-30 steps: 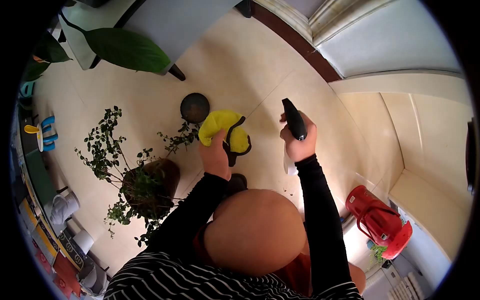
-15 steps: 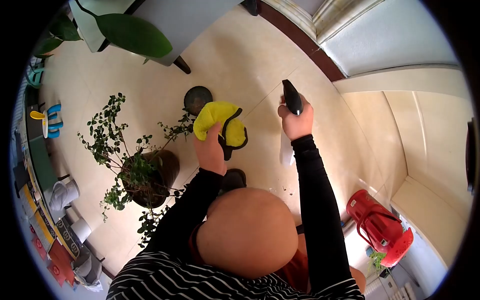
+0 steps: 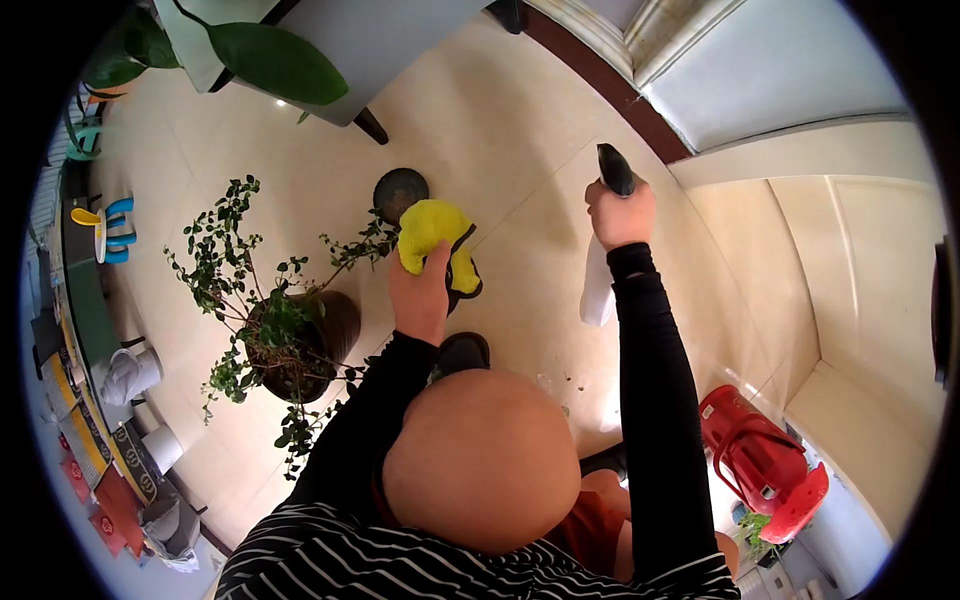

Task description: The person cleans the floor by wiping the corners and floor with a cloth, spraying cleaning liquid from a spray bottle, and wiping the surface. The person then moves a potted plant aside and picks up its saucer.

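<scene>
My left hand point(image 3: 420, 297) is closed around a bunched yellow cloth point(image 3: 432, 228) with a dark edging. A spray bottle is in my right hand point(image 3: 620, 214): its black spray head point(image 3: 615, 171) sticks out above the fist, and its whitish body point(image 3: 597, 292) hangs below the wrist. My right fingers are wrapped round its neck; the trigger is hidden. Just beyond the cloth lies a round dark dish point(image 3: 401, 195) on the floor. A potted plant point(image 3: 292, 345) with small green leaves stands left of my left hand, one branch reaching close to the cloth.
A red thermos flask point(image 3: 752, 447) stands at the lower right. A grey cabinet point(image 3: 385, 50) on dark legs is at the top, with a large leaf point(image 3: 280, 64) in front. Grey bins point(image 3: 133, 377) line the left. A cream panel point(image 3: 745, 260) rises on the right.
My right hand has moved right and slightly away from me with the spray bottle. The cloth is bunched a little smaller in my left hand, which has barely shifted.
</scene>
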The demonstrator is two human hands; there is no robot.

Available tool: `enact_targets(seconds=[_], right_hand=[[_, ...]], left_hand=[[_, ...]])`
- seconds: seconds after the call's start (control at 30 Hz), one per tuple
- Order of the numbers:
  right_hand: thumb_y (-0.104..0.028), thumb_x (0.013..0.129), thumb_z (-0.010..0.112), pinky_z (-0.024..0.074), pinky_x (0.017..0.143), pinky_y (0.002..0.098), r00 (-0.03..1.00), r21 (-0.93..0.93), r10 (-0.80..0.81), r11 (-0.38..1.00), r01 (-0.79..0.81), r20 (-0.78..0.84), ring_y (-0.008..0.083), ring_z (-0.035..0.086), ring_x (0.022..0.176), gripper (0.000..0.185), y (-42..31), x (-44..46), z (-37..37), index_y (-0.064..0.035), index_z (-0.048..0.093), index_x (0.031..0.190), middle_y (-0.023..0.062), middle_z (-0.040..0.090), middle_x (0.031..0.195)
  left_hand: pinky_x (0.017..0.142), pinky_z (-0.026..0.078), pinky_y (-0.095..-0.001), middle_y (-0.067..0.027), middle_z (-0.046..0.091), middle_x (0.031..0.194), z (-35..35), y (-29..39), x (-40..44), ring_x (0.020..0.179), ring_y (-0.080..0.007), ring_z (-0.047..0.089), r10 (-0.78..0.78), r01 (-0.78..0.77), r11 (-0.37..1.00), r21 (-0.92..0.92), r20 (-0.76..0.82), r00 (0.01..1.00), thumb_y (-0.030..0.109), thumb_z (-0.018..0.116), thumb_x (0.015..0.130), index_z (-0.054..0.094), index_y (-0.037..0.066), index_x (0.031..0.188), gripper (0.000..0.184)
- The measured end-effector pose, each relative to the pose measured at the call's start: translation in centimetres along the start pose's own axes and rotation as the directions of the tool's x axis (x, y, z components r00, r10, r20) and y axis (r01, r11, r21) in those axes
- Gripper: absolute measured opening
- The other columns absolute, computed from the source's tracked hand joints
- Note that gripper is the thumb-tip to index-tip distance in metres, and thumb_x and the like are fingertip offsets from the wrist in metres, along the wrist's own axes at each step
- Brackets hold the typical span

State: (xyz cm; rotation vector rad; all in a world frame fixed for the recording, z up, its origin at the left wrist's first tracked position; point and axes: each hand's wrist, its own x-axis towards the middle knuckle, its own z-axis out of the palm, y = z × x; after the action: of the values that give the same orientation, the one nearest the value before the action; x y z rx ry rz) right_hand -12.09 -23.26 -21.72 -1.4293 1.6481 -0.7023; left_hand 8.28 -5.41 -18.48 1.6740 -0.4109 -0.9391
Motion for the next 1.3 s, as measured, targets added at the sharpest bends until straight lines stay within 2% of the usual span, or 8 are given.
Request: enact_targets(seconds=[0.27, 0.37, 0.4, 0.53, 0.63, 0.9, 1.03, 1.3], right_hand=[[-0.017, 0.068, 0.069, 0.0528, 0.077, 0.0386, 0.991, 0.18, -0.128, 0.977, 0.117, 0.048, 0.0362, 0.067, 0.08, 0.03, 1.1, 0.5, -1.4, -0.0019, 0.067, 0.094, 0.0194, 0.07, 0.084], [-0.015, 0.069, 0.067, 0.0526, 0.074, 0.0399, 0.971, 0.046, -0.136, 0.991, 0.129, 0.195, 0.0368, 0.067, 0.077, 0.025, 0.4, -1.2, -2.4, -0.0015, 0.067, 0.09, 0.0193, 0.068, 0.079], [-0.015, 0.069, 0.066, 0.0522, 0.071, 0.0409, 0.992, -0.091, -0.09, 0.991, 0.098, 0.084, 0.0376, 0.065, 0.073, 0.021, 0.4, -1.9, -2.1, -0.001, 0.066, 0.085, 0.0197, 0.066, 0.074], [-0.01, 0.07, 0.065, 0.0517, 0.069, 0.0371, 0.986, 0.189, 0.148, 0.973, -0.132, -0.073, 0.0305, 0.066, 0.07, 0.016, 2.7, -2.7, -4.3, 0.0004, 0.066, 0.082, 0.0152, 0.066, 0.071], [-0.007, 0.068, 0.065, 0.051, 0.071, 0.0344, 0.984, 0.195, -0.051, 0.977, 0.085, -0.171, 0.0237, 0.064, 0.072, 0.017, 4.0, -3.7, -5.6, 0.0016, 0.067, 0.083, 0.012, 0.067, 0.074], [-0.003, 0.065, 0.065, 0.0481, 0.072, 0.0297, 0.996, 0.353, 0.031, 0.936, 0.001, -0.083, 0.017, 0.058, 0.071, 0.027, 5.0, -7.7, -9.9, 0.0007, 0.067, 0.091, 0.0062, 0.065, 0.082], [0.0, 0.068, 0.066, 0.0476, 0.073, 0.0287, 1.0, 0.149, -0.003, 0.989, 0.003, 0.001, 0.0148, 0.057, 0.071, 0.04, 7.4, -8.3, -10.8, -0.0003, 0.067, 0.108, 0.0045, 0.063, 0.087], [-0.004, 0.074, 0.071, 0.0484, 0.069, 0.0273, 0.998, 0.249, -0.029, 0.968, 0.016, 0.048, 0.0133, 0.058, 0.066, 0.048, 6.5, -9.1, -11.7, -0.0017, 0.063, 0.121, 0.0053, 0.062, 0.082]], left_hand=[[0.085, 0.049, -0.0293, -0.0056, 0.069, 0.109, 0.9, -1.1, 0.3, 0.097, -0.0141, 0.063, -0.009, 0.009, 1.0, 0.005, 0.049, 0.999, 0.012, 0.065, 0.093, 0.062, -0.003, 0.117, 0.028], [0.085, 0.049, -0.0303, -0.0059, 0.067, 0.109, 1.4, -1.3, 0.4, 0.096, -0.0151, 0.062, -0.033, 0.032, 0.999, 0.005, 0.078, 0.996, 0.012, 0.065, 0.094, 0.06, -0.002, 0.118, 0.028], [0.085, 0.049, -0.0304, -0.006, 0.067, 0.109, 1.5, -1.1, 0.3, 0.097, -0.0152, 0.062, -0.035, 0.034, 0.999, 0.017, 0.086, 0.996, 0.012, 0.065, 0.094, 0.06, -0.002, 0.118, 0.029], [0.086, 0.049, -0.0304, -0.0065, 0.067, 0.111, 1.4, -1.7, 0.6, 0.098, -0.0157, 0.063, -0.018, 0.014, 0.999, 0.043, 0.09, 0.996, 0.013, 0.065, 0.094, 0.059, -0.002, 0.12, 0.03], [0.092, 0.046, -0.0308, -0.0064, 0.066, 0.117, 1.6, -1.6, 0.6, 0.105, -0.0161, 0.061, -0.034, 0.027, 0.995, 0.094, 0.079, 0.996, 0.015, 0.064, 0.094, 0.061, -0.003, 0.121, 0.033], [0.089, 0.048, -0.0316, -0.0077, 0.066, 0.115, 2.7, -1.2, 0.8, 0.101, -0.0167, 0.062, 0.025, -0.045, 0.988, 0.148, 0.139, 0.99, 0.017, 0.066, 0.095, 0.058, -0.003, 0.122, 0.034], [0.089, 0.048, -0.0316, -0.0077, 0.066, 0.115, 3.0, -1.4, 1.0, 0.1, -0.0166, 0.062, 0.023, -0.053, 0.977, 0.204, 0.15, 0.988, 0.017, 0.067, 0.095, 0.058, -0.003, 0.121, 0.035], [0.087, 0.049, -0.0326, -0.0104, 0.067, 0.112, 4.2, -0.6, 2.1, 0.099, -0.0203, 0.063, 0.139, -0.182, 0.93, 0.32, 0.152, 0.979, 0.022, 0.066, 0.094, 0.059, -0.003, 0.121, 0.037]])
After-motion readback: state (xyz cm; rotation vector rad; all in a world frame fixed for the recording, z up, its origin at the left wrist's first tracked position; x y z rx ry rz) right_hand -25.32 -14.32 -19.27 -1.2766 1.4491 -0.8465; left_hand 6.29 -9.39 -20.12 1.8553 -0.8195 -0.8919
